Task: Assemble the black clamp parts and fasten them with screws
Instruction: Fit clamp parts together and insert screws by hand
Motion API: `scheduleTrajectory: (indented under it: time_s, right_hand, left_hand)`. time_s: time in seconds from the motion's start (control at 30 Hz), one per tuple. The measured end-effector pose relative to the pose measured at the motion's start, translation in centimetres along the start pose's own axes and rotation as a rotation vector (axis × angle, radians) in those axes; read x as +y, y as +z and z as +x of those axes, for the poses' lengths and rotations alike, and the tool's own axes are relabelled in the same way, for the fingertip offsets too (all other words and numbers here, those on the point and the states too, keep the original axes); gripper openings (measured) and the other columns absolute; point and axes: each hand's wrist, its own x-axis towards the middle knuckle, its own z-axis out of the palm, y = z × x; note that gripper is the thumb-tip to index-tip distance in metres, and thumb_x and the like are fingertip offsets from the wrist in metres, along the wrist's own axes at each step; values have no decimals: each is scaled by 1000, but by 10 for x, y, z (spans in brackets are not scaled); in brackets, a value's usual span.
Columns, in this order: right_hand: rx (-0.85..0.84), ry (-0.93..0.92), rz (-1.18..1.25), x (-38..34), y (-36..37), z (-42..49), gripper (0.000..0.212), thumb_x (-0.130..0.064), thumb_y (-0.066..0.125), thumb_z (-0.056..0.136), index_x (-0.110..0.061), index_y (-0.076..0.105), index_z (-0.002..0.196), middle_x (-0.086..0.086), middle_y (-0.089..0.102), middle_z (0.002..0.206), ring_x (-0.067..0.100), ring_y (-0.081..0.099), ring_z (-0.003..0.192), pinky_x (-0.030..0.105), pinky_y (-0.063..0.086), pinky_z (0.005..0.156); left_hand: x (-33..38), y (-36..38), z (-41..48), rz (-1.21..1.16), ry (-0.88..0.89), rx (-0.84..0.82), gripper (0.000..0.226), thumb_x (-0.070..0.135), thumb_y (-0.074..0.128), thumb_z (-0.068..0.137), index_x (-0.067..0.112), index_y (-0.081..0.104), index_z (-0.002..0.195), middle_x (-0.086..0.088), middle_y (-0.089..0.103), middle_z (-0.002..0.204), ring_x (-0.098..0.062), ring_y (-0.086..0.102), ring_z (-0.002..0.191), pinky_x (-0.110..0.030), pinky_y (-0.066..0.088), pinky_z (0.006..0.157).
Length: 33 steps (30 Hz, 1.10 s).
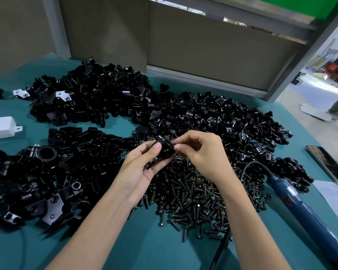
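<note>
One clamp (165, 151) in progress: L hand (141, 164) grips it over the screw pile (193, 193), R hand (201, 152) pinches its edge, prob. starting a screw. Loose parts (90, 94) still heaped; electric screwdriver (300, 201) lies unused.

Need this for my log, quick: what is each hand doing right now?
Left hand: closed, holding the black clamp part.
Right hand: closed, pinching what looks like a screw at the clamp part's side.

Left hand (142, 166), right hand (202, 152), bare forearms (98, 221)
</note>
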Motion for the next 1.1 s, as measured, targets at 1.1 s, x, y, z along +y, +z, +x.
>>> scheduleTrajectory:
  time_s: [1.1]
  right_hand:
    - [-114,134,-586,4,28,-20,16,-37,68,89,-24,65,99,-1,59,92,20,57,89,32,47,71]
  left_hand:
    - [4,-4,4,-84,87,115,49,17,66,86,-10,56,125,-24,65,126,-32,67,115,-31,59,84]
